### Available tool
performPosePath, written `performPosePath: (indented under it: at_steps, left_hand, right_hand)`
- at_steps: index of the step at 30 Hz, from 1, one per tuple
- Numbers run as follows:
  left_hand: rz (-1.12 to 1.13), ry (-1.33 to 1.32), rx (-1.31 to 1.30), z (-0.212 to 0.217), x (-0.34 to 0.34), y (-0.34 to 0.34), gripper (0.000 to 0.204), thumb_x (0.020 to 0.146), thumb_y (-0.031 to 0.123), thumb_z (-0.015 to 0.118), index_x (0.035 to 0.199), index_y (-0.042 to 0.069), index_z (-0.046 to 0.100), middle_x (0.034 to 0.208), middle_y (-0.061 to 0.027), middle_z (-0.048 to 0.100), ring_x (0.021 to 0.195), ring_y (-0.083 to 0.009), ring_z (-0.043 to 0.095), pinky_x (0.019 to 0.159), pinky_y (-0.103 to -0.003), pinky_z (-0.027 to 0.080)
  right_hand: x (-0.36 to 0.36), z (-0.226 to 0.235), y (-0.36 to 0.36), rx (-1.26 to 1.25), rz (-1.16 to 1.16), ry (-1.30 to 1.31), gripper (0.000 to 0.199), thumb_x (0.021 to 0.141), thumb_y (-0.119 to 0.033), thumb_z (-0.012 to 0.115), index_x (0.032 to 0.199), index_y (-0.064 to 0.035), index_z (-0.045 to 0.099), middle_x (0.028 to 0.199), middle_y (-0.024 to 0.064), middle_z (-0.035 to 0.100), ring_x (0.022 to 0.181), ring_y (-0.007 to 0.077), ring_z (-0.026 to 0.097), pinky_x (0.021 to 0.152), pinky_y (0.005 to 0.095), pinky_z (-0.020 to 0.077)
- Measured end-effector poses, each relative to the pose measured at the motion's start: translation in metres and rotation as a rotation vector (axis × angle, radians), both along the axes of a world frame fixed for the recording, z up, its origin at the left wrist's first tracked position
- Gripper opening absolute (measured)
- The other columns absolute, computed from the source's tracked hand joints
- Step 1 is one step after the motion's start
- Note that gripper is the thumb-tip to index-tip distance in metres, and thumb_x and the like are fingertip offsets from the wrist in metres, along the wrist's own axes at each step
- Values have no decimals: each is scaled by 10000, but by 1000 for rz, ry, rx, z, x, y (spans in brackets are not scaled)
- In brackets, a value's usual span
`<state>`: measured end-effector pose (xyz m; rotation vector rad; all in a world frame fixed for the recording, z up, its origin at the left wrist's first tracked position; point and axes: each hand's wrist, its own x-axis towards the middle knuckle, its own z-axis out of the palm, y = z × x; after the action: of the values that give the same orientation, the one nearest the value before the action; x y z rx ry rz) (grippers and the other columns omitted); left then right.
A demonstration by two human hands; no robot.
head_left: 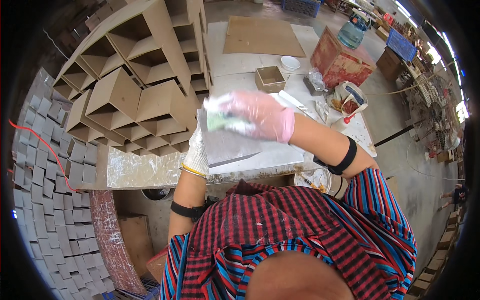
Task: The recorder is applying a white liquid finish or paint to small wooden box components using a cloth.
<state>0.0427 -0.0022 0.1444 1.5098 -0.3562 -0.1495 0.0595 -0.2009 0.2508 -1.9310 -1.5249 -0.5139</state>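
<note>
Grey box (232, 145): it sits at the near side of the desk, in front of the person, with a flat face up and a darker strip along its lower edge; its depth cannot be told. Around it, the largest thing is the stack (162, 35) of open brown boxes on the left. Then comes the desk (232, 64), pale and marked, with a red block (327, 57), a brown sheet (262, 37), a small open box (270, 86) and a white bowl (290, 63) farther back.

The grey box is probably light and fairly stiff, like thick board, with corners that could dent and a face that may be slick if wet. Opposite side walls, low down, seem the best hold, leaving the face untouched.

Of the hands, the right hand (260, 116), in a thin pinkish glove, is blurred but closed over a green and white pad (220, 122) on the face. The left hand (196, 150), in a white knit glove, is at the left edge; its fingers are hidden, so I cannot tell how they grip.
</note>
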Motion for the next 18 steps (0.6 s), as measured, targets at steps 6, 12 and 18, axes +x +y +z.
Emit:
performPosePath:
  at_steps: [6, 12, 18]
  left_hand:
    - [195, 659, -521, 18, -31, -23, 490, 933, 424, 449, 1235, 41, 501, 1166, -94, 573, 996, -195, 583, 842, -308, 498]
    - [189, 543, -640, 27, -35, -14, 509, 935, 455, 430, 1242, 54, 495, 1164, -91, 573, 996, -212, 583, 843, -319, 499]
    - [177, 542, -633, 14, -19, -17, 508, 937, 457, 423, 1243, 59, 493, 1168, -91, 571, 1002, -216, 580, 847, -325, 498]
  right_hand:
    - [41, -4, 16, 28, 2, 273, 468, 768, -117, 666, 1210, -106, 511, 1158, 113, 549, 1019, 297, 558, 889, 340, 453]
    - [-3, 10, 9, 189, 146, 168, 490, 777, -53, 615, 1250, -101, 496, 1156, 116, 556, 1056, 281, 548, 909, 349, 447]
    - [-21, -7, 21, -132, 147, 148, 427, 825, -93, 587, 1230, -204, 513, 1152, 97, 543, 1078, 272, 534, 915, 374, 445]
